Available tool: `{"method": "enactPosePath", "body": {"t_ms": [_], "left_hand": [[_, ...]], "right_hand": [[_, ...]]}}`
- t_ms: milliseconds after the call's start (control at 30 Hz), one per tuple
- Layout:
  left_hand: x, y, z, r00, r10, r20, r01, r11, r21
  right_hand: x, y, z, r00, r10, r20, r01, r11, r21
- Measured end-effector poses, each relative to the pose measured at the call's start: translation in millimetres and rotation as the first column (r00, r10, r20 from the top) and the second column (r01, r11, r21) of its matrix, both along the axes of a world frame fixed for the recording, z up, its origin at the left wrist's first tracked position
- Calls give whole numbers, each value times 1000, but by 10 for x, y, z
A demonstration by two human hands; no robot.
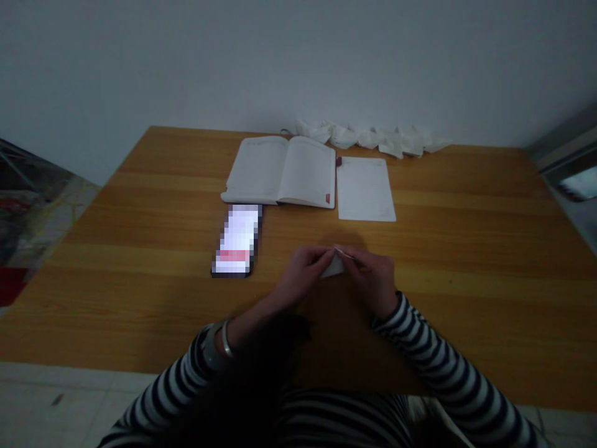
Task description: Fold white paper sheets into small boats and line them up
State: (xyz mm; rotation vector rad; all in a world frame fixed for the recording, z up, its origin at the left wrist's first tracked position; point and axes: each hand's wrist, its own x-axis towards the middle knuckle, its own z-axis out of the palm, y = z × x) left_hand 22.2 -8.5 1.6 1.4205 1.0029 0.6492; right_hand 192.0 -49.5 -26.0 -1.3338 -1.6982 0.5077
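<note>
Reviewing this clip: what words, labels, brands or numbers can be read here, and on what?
Nothing can be read.
Phone screen: pixelated, unreadable.
Open notebook: faint printing, too small to read.
Red tab on the notebook: too small to read.
Loose white sheet: faint marks, too small to read.

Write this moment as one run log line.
left hand: pinches folded paper | right hand: pinches same paper | nearby: phone, open notebook

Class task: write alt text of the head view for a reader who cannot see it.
Left hand and right hand pinch a folded white paper at a wooden table. An open notebook, phone and paper sheet lie beyond; folded papers line the wall.
</note>
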Motion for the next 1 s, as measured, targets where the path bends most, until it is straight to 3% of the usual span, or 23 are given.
{"method": "enactPosePath", "body": {"t_ms": [133,233,433,567,800,1000], "left_hand": [[6,-20,23,1000,8,-15,-7,998,60],[-2,-45,53,1000,-13,-23,15,995,103],[-16,-61,48,995,-39,91,35,998,46],[-6,-47,4,995,-15,99,12,999,33],[48,-110,-19,993,49,106,-50,999,7],[80,-207,34,995,84,52,-91,984,156]], "right_hand": [[-15,-10,38,1000,-16,-22,15,999,-40],[-20,1,102,990,-25,-139,8,992,-123],[4,40,172,937,-15,-350,-70,971,-228],[7,26,140,968,-16,-252,-29,984,-175],[-48,-38,57,993,-86,86,76,991,109],[-115,-59,121,981,-141,-132,138,990,-27]]}}
